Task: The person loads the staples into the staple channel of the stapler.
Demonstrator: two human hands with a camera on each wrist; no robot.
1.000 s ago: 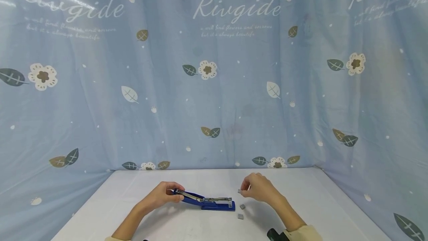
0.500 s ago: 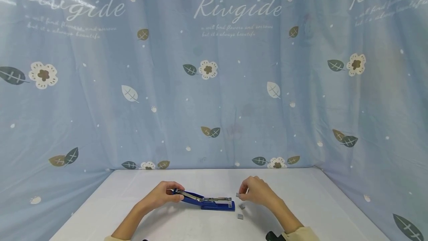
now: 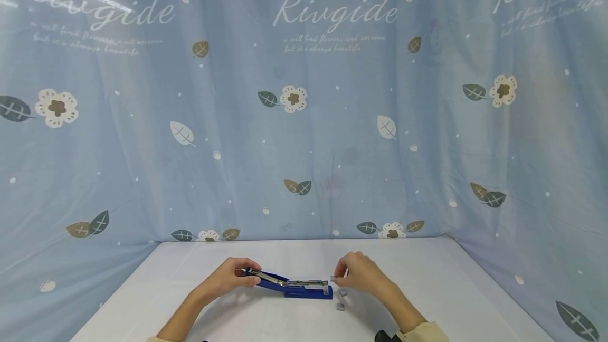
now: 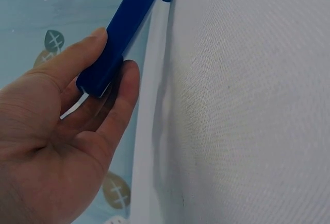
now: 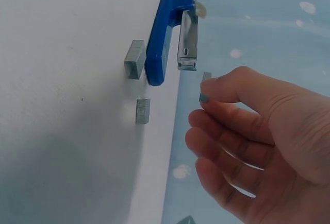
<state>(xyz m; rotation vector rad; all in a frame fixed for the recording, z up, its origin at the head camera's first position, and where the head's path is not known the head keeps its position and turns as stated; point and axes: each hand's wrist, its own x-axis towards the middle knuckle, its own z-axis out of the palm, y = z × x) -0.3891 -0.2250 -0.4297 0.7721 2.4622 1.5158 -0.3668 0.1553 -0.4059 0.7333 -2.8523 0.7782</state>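
Note:
A blue stapler (image 3: 309, 293) lies opened out on the white table, its metal magazine (image 5: 188, 38) exposed. My left hand (image 3: 230, 277) grips the stapler's raised top arm (image 4: 121, 28) by its end, thumb on one side and fingers on the other. Between thumb and index finger, my right hand (image 3: 362, 273) pinches a small grey strip of staples (image 5: 204, 86). That strip is close to the front end of the magazine, a small gap apart in the right wrist view. Two more staple strips lie on the table by the stapler's base: one strip (image 5: 135, 59) beside it, another strip (image 5: 143, 111) nearer.
The white table (image 3: 266, 321) runs back to a blue curtain (image 3: 304, 146) printed with flowers and leaves. The curtain also hangs along both sides. A dark wrist strap (image 3: 386, 336) shows at the right sleeve.
My right hand has moved left and slightly down with the staple strip, closer to the stapler's front end. The left hand and the stapler have stayed in place.

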